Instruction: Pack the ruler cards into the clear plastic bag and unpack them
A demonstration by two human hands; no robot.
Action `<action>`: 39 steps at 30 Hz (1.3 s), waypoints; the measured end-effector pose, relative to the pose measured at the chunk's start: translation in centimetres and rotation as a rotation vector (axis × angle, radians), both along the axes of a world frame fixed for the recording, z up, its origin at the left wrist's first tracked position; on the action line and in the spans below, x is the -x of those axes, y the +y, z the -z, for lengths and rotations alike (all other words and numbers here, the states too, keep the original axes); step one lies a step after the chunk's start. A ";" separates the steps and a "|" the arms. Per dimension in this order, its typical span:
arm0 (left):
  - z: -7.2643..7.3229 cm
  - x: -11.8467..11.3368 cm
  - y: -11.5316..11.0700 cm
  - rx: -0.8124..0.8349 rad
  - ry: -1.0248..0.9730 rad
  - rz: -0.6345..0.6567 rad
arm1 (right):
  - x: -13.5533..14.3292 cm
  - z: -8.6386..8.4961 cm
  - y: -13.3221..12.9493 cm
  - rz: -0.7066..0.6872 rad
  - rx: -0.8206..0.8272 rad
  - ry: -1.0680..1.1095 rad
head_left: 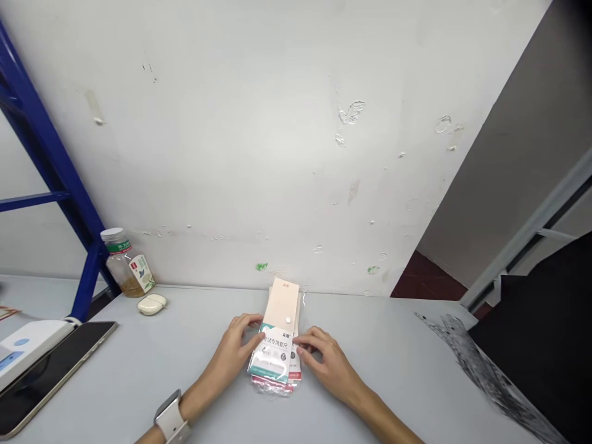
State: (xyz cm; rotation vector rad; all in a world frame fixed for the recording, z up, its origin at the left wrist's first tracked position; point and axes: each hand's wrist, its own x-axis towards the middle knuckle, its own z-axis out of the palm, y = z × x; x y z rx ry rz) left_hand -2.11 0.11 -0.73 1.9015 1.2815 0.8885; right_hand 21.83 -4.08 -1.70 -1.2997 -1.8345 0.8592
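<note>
Several flat ruler-set packets in clear plastic lie stacked on the table in front of me. The top packet (pixel 276 354) has a teal-and-white printed card and a peach-coloured upper part with a white round button. Beneath it, red-edged packets (pixel 295 375) stick out at the right and bottom. My left hand (pixel 238 342) grips the left edge, its thumb over the top packet's card. From the other side, my right hand (pixel 326 361) has its thumb and curled fingers closed at the stack's right edge. The undersides of the packets are hidden.
A white-lidded jar (pixel 127 265) and a cream earphone-like case (pixel 152 304) stand at the back left. Nearer, a tablet or large phone (pixel 55 376) lies beside a white box (pixel 28 345). Blue metal framing (pixel 50 148) rises at left; black fabric (pixel 550 333) is at right.
</note>
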 end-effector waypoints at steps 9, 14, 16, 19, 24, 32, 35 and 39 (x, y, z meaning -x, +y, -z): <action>-0.4 -1.0 -0.9 0.295 -0.440 0.159 | -0.3 -0.4 0.4 0.050 0.057 0.179; -0.4 -1.0 -1.2 0.435 -0.422 0.204 | -0.5 -0.4 0.5 0.061 0.108 0.240; -0.6 -0.9 -1.3 0.441 -0.426 0.204 | -0.6 -0.4 0.5 0.049 0.122 0.259; -1.0 -1.0 -1.3 0.409 -0.407 0.188 | -0.7 -0.4 0.6 0.043 0.157 0.301; -1.3 -1.2 -1.4 0.337 -0.401 0.160 | -1.0 -0.2 0.8 0.031 0.209 0.370; -1.3 -1.0 -1.4 0.460 -0.419 0.167 | -0.9 -0.4 0.8 -0.033 0.260 0.441; -1.0 -0.9 -1.2 0.459 -0.432 0.148 | -0.8 -0.5 0.6 -0.021 0.258 0.444; -1.1 -0.5 -0.8 0.404 -0.403 0.071 | -1.4 -0.6 0.8 0.028 0.246 0.446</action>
